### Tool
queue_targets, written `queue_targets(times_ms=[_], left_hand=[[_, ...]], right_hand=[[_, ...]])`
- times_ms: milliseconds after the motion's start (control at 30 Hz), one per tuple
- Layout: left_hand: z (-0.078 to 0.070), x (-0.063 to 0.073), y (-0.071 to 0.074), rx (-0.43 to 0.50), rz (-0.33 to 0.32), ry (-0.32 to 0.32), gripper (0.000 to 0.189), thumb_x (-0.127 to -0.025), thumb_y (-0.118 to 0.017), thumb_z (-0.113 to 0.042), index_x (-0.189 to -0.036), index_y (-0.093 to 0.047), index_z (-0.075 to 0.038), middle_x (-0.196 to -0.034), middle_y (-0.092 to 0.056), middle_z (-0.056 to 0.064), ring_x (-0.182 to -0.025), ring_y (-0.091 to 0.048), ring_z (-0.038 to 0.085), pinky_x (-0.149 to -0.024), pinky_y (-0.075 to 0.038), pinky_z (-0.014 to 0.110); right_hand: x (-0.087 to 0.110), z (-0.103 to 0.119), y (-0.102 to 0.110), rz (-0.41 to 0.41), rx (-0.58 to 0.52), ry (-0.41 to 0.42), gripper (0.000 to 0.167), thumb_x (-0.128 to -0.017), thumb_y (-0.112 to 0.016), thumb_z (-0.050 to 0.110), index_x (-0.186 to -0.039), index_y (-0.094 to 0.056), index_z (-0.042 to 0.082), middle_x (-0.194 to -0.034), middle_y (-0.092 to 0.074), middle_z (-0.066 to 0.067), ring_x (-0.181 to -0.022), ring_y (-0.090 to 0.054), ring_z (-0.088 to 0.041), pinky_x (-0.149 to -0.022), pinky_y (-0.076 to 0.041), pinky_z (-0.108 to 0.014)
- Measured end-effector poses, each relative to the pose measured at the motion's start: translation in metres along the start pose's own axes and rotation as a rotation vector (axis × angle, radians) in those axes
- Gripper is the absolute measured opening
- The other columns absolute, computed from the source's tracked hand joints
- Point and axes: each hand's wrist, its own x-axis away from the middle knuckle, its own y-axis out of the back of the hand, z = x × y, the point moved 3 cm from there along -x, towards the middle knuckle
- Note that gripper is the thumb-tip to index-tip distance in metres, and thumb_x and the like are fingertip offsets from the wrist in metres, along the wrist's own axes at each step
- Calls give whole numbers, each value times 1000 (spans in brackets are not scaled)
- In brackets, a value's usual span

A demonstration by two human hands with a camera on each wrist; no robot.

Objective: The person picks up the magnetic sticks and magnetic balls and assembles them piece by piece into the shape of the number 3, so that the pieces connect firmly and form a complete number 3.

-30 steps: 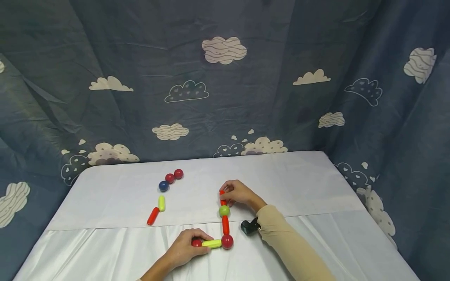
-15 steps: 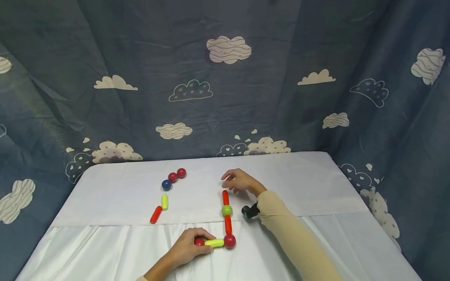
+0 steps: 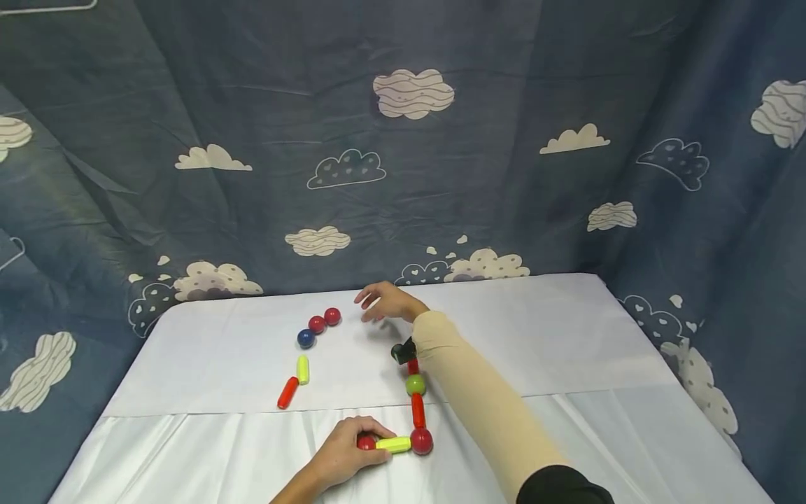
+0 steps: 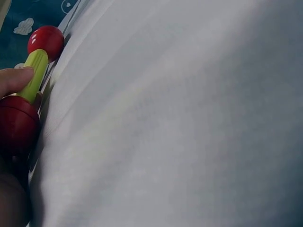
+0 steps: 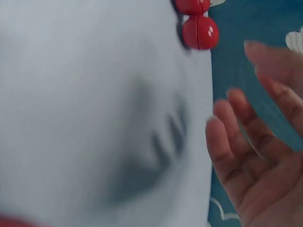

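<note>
Red balls (image 3: pixel 421 441) flank a yellow rod (image 3: pixel 393 445) on the white surface (image 3: pixel 535 329) in the head view; the left hand (image 3: pixel 349 449) grips the rod, and the right hand (image 3: pixel 389 302), relaxed and holding nothing, hovers near two farther balls (image 3: pixel 331 316). Left wrist view: thumb (image 4: pixel 17 80) on the rod. Right wrist view: loosely bent fingers (image 5: pixel 221 146) near those balls.

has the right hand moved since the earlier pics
Yes: in the head view, judged against the green ball, the right hand has moved left and farther back, nearer the rearmost red ball.
</note>
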Motion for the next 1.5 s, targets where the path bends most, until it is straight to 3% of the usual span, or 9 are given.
queue_targets(times_ms=[200, 367, 600, 1033, 1200, 1500], left_hand=[[-2, -1, -7, -10, 4, -79, 22, -86, -85, -10, -107, -81, -7, -110, -79, 9, -98, -59, 1, -89, -44, 18], [-4, -2, -12, -13, 2, -115, 22, -85, -85, -11, -106, -81, -6, -110, -79, 10, -96, -58, -5, -89, -44, 16], [-5, -3, -15, 7, 6, -100, 22, -85, -85, -10, -106, -81, -7, -109, -78, 9, -95, -57, -5, -88, -44, 16], [-2, -3, -12, 15, 20, -75, 21, -86, -84, -9, -106, -81, -7, -110, -78, 8, -96, -58, -3, -88, -43, 18], [-1, 0, -5, -7, 8, -61, 21, -86, -84, -8, -107, -81, -9, -110, -78, 7, -96, -57, 0, -88, -41, 20], [0, 2, 3, -16, -14, -32, 22, -86, -85, -10, -108, -81, -10, -110, -77, 6, -97, -57, 7, -88, -41, 21]], right_hand=[[-18, 7, -22, -66, -30, -6, 46, -88, -76, -7, -132, -68, 2, -139, -64, -23, -106, -64, -23, -77, -54, -25], [-26, 5, -39, -106, -10, -27, 50, -86, -76, -9, -133, -68, 6, -144, -59, -21, -98, -58, -20, -69, -50, -23], [-30, -6, -52, -137, -6, -71, 51, -87, -75, -10, -134, -68, 7, -139, -62, -22, -87, -55, -16, -63, -47, -20], [-26, -8, -49, -151, 25, -93, 37, -86, -82, -4, -119, -68, 4, -104, -66, -12, -80, -58, -15, -65, -48, -20], [-17, -4, -38, -129, -8, -96, 35, -89, -80, -1, -121, -67, 3, -106, -67, -13, -81, -61, -15, -69, -53, -21], [0, -3, -16, -112, -26, -28, 35, -90, -77, 3, -124, -67, 1, -120, -67, -18, -99, -64, -19, -84, -56, -25]])
